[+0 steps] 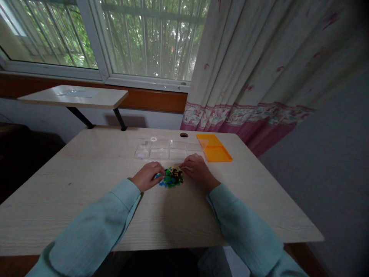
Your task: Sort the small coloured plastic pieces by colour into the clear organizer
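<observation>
Head view: a loose pile of small pieces (173,179), green, blue, yellow and dark brown, sits mid-table between two bare hands. From the pile, the left hand (147,177) is at nine o'clock, fingers curled and thumb nearly meeting the fingertips at the blue-green edge; whether it grips a piece cannot be told. Between two and three o'clock, the right hand (198,171) dips its fingertips, drawn close together, to the yellow and brown edge; its hold, too, cannot be told at this size.

At twelve o'clock lies a clear compartment tray (160,154), its right end appearing to overlap an orange tray (219,154) at two o'clock. A round hole (183,135) opens in the table (86,184) just beyond the clear tray. Farther out stand a raised shelf (109,98) at ten o'clock, a window (155,42) at twelve and a floral curtain (245,69) between one and two.

Pieces this small could slip from a loose pinch, and a brushing fingertip could scatter the heap. The right hand, close to the near edge of the clear tray, could knock it askew on lifting; a piece flicked toward twelve o'clock might drop into the hole.
</observation>
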Demonstrator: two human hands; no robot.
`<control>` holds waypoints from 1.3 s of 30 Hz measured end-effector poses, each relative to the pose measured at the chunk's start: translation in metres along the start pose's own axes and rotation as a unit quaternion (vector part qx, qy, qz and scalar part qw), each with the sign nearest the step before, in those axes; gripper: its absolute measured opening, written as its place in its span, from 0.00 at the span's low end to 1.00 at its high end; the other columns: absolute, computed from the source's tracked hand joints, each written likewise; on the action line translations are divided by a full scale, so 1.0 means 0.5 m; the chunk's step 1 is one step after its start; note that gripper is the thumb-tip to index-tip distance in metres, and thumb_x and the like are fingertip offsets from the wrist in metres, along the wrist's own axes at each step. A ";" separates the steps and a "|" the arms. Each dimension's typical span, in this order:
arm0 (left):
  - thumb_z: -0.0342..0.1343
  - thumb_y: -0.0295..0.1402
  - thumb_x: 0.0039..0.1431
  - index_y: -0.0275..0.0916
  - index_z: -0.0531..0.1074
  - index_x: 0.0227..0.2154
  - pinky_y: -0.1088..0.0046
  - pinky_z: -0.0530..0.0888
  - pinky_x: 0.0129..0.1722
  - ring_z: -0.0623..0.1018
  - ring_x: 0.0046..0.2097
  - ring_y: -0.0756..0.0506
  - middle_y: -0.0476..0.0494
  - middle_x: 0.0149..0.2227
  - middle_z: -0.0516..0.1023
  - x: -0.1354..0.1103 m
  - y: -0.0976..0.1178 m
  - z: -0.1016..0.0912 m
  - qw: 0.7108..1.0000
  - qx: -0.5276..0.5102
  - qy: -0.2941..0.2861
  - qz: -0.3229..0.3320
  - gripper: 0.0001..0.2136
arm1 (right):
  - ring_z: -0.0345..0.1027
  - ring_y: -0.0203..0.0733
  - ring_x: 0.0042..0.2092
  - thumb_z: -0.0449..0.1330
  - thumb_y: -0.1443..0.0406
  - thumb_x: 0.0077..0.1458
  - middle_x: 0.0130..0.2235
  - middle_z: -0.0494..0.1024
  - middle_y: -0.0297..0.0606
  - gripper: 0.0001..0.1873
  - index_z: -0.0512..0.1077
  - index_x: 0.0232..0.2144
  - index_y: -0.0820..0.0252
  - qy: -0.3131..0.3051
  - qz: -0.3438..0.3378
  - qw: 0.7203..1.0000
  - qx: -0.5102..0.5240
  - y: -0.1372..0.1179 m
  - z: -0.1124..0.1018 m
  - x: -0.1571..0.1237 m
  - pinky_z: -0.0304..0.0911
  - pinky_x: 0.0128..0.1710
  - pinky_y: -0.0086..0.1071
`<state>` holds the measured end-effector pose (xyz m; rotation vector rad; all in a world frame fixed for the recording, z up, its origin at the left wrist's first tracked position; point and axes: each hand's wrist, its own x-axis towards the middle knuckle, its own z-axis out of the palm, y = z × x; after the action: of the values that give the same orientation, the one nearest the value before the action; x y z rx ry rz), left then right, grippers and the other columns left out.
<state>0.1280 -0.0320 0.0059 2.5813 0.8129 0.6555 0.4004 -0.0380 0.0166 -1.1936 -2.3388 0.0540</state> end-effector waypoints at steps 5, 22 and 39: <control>0.51 0.33 0.60 0.38 0.68 0.41 0.67 0.68 0.43 0.71 0.40 0.45 0.44 0.36 0.71 0.000 0.000 0.004 0.999 -0.005 0.013 -0.031 0.09 | 0.63 0.41 0.40 0.60 0.62 0.56 0.35 0.75 0.37 0.07 0.78 0.36 0.52 -0.016 -0.032 0.999 0.006 -0.025 -0.001 0.002 0.51 0.41 0.36; 0.50 0.35 0.61 0.38 0.69 0.38 0.70 0.68 0.39 0.71 0.38 0.46 0.44 0.34 0.71 0.005 0.011 -0.002 0.999 -0.017 0.015 -0.047 0.08 | 0.61 0.43 0.43 0.61 0.57 0.55 0.37 0.74 0.38 0.09 0.77 0.35 0.55 0.012 0.042 0.999 -0.011 -0.108 0.052 0.028 0.52 0.45 0.39; 0.60 0.37 0.51 0.38 0.65 0.37 0.71 0.68 0.36 0.68 0.34 0.48 0.47 0.35 0.68 0.000 0.004 -0.003 0.996 -0.052 0.020 -0.072 0.14 | 0.62 0.43 0.43 0.63 0.64 0.52 0.37 0.74 0.36 0.05 0.77 0.34 0.53 0.019 0.045 0.998 0.045 -0.102 0.064 0.030 0.53 0.45 0.38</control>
<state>0.1284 -0.0334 0.0080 2.3982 0.9422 0.6886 0.3403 -0.0518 0.0082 -1.2450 -2.2251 0.1651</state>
